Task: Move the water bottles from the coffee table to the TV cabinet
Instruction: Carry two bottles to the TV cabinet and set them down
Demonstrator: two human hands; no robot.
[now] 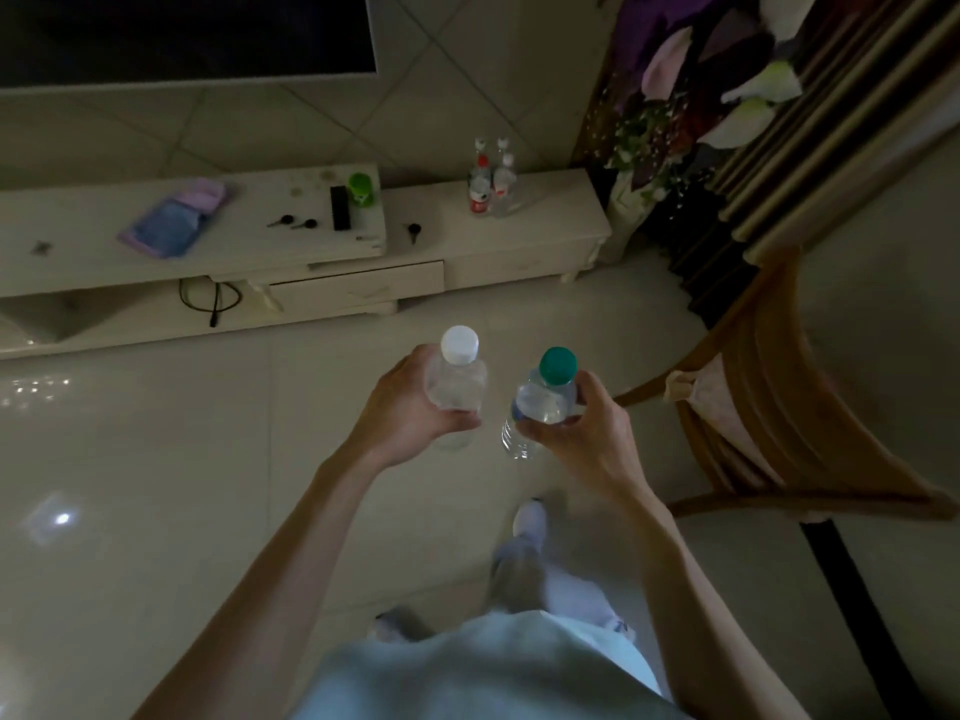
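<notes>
Nearest, at the bottom of the head view, a pale shirt and light trousers; one white shoe is forward on the glossy tiled floor, slightly blurred. Both bare forearms reach ahead.

Left hand is wrapped around the body of a clear bottle with a white cap, thumb across the near side, fingers closed round it. Right hand is wrapped around a clear bottle with a green cap, fingers curled tight on its shoulder. Both bottles upright, caps toward the camera, held above the floor, just beside each other but apart.

To the right, a wooden chair with a pale cushion, near the right hand.

Farther on, the TV cabinet, cream, low, along the tiled wall. A group of water bottles stands upright on its right section, close together; some with red labels, exact count cannot be told. A small dark key-like item lies left of them. On the raised left section: a green cup, a black remote just beside it, two more dark keys, a blue-and-lilac cloth. A black cable loops in the open shelf below.

Farthest: the dark TV screen at upper left; artificial flowers past the cabinet's right end.
</notes>
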